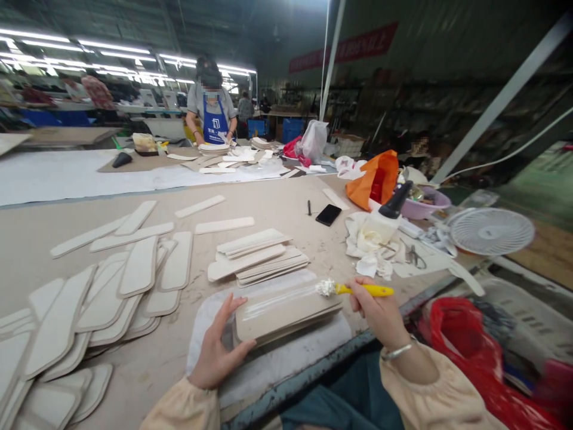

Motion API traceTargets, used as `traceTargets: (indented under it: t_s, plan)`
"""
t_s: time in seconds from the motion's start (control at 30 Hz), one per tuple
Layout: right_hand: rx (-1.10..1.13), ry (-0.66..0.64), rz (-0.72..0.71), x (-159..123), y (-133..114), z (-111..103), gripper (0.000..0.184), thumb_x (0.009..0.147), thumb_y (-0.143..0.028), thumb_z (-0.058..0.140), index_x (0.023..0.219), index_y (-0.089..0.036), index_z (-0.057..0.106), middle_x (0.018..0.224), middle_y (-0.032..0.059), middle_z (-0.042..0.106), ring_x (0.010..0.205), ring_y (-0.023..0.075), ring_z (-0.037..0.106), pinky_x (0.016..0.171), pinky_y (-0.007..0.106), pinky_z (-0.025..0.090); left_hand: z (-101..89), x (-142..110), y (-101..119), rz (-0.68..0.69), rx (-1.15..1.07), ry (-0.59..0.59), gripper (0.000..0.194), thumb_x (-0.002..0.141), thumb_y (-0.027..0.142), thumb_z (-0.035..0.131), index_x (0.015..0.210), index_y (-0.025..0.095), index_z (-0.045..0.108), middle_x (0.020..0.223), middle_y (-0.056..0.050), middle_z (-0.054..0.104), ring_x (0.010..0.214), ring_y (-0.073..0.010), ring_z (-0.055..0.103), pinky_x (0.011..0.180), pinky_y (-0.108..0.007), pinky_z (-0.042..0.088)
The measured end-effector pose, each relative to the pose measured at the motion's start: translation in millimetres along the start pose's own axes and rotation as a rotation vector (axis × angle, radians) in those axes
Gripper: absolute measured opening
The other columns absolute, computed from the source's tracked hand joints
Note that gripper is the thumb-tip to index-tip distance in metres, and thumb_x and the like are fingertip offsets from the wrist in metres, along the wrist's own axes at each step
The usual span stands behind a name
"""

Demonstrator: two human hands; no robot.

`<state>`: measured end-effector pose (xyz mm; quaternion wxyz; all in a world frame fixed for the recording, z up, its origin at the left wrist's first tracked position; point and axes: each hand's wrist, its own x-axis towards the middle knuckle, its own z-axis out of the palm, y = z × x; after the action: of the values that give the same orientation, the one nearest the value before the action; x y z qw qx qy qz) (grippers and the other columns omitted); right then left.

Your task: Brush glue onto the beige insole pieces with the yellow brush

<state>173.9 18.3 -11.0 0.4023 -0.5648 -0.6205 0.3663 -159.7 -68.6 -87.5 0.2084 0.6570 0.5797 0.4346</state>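
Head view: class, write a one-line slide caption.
Right hand drags a gluey brush along a board steadied by the left hand.

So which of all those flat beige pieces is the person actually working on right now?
Start at the near edge of the long tan worktable, where a pale grey mat lies. On it sits the small stack of flat beige rounded panels, pinned by the left hand. Unlike other piles, its top carries a wet shiny streak from the yellow-handled brush in the right hand.

I am seeing peach gathered-cuff sleeves (430,388) covering both arms, a silver bangle (398,351) circling the lower-right wrist, and teal trousers (331,400) showing.
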Motion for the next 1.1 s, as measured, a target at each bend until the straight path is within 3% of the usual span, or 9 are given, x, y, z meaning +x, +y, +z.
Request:
traceTargets:
  t_s: [0.1, 0.2, 0.33, 0.43, 0.57, 0.67, 0.83, 1.1]
  plan:
    - [-0.036, 0.068, -0.018, -4, 1, -7, 0.034, 0.09, -0.047, 0.047, 0.068, -0.02, 0.049, 0.049, -0.004, 0.047, 0.048, 0.0119, 0.044, 0.053, 0.026, 0.035, 0.3, 1, 1, 0.011, 0.002, 0.011, 0.086, 0.077, 0.037, 0.068, 0.148, 0.021, 0.022, 0.137, -0.014, 0.053, 0.132, -0.0307, 0.043, 0.11, -0.05, 0.033]
    - [0.062, 0.061, -0.04, -16, -8, 7, 0.033, 0.091, -0.047, 0.047, 0.072, -0.02, 0.05, 0.052, -0.0034, 0.048, 0.047, 0.012, 0.042, 0.05, 0.026, 0.034, -1.7, 1, 6, 0.005, -0.002, 0.001, 0.089, 0.077, 0.037, 0.068, 0.149, 0.02, 0.019, 0.135, -0.014, 0.054, 0.131, -0.0304, 0.044, 0.111, -0.051, 0.033]
    - [0.305, -0.152, -0.025, -36, -31, 51, 0.031, 0.093, -0.047, 0.045, 0.083, -0.019, 0.053, 0.053, -0.0036, 0.049, 0.047, 0.0112, 0.042, 0.046, 0.024, 0.034, -3.8, 2, 12, 0.002, -0.011, -0.015, 0.089, 0.074, 0.039, 0.07, 0.148, 0.019, 0.023, 0.137, -0.015, 0.052, 0.132, -0.0299, 0.043, 0.112, -0.05, 0.03]
    - [0.389, -0.32, -0.006, -46, -43, 85, 0.031, 0.093, -0.047, 0.045, 0.08, -0.019, 0.052, 0.052, -0.0041, 0.05, 0.046, 0.0099, 0.042, 0.047, 0.023, 0.034, -3.5, 2, 10, 0.022, -0.015, -0.005, 0.091, 0.073, 0.041, 0.071, 0.147, 0.019, 0.024, 0.135, -0.014, 0.053, 0.131, -0.0292, 0.044, 0.112, -0.048, 0.03]
    - [0.368, -0.408, -0.003, -48, -47, 106, 0.032, 0.093, -0.046, 0.044, 0.077, -0.019, 0.051, 0.052, -0.0045, 0.051, 0.048, 0.0095, 0.044, 0.049, 0.022, 0.035, -2.6, 1, 7, 0.024, -0.02, -0.004, 0.098, 0.072, 0.043, 0.073, 0.149, 0.019, 0.017, 0.133, -0.014, 0.055, 0.128, -0.0291, 0.047, 0.111, -0.049, 0.031]
    - [0.302, -0.405, -0.008, -45, -45, 100, 0.03, 0.093, -0.045, 0.044, 0.078, -0.02, 0.052, 0.05, -0.005, 0.05, 0.047, 0.0101, 0.044, 0.048, 0.023, 0.033, -3.0, 1, 9, 0.001, -0.012, -0.017, 0.099, 0.073, 0.042, 0.072, 0.149, 0.02, 0.014, 0.133, -0.014, 0.055, 0.127, -0.0286, 0.049, 0.11, -0.049, 0.033]
    - [0.2, -0.322, 0.014, -34, -30, 64, 0.03, 0.092, -0.046, 0.044, 0.077, -0.02, 0.052, 0.05, -0.0048, 0.049, 0.046, 0.0113, 0.045, 0.047, 0.024, 0.032, -4.5, 2, 12, -0.014, 0.006, -0.025, 0.09, 0.074, 0.038, 0.071, 0.148, 0.021, 0.023, 0.136, -0.014, 0.053, 0.13, -0.0291, 0.046, 0.11, -0.048, 0.034]
    - [0.054, -0.053, 0.045, -13, 0, 0, 0.034, 0.09, -0.047, 0.047, 0.07, -0.02, 0.05, 0.047, -0.0049, 0.045, 0.044, 0.0112, 0.042, 0.047, 0.026, 0.031, -2.2, 2, 6, 0.008, 0.036, 0.002, 0.09, 0.076, 0.037, 0.069, 0.149, 0.022, 0.019, 0.131, -0.013, 0.058, 0.126, -0.0301, 0.051, 0.105, -0.049, 0.041]
